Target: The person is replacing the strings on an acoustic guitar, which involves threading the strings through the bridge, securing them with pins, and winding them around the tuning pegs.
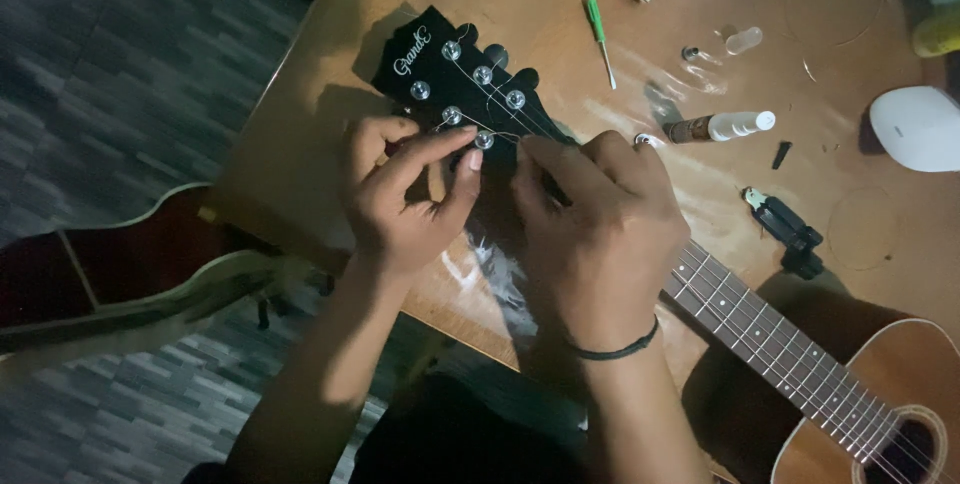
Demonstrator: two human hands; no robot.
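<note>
Two bare hands meet over the glossy black guitar headstock (440, 69), which lies on the brown wooden counter (540, 4) with its silver tuning posts upward. Left hand (405, 194): thumb and forefinger pinched together on a thin steel string (500, 136) at the lowest post (grip fine, partly shadowed). Right hand (600, 224): fingers closed on the same string just beside the nut; a dark band circles its wrist. Fretted neck (760, 329) runs down-right to the sunburst acoustic body (890, 394). Well apart on the counter: green-handled screwdriver (598, 36), small white-capped bottle (725, 127), black string winder (790, 229), white domed object (918, 127).
</note>
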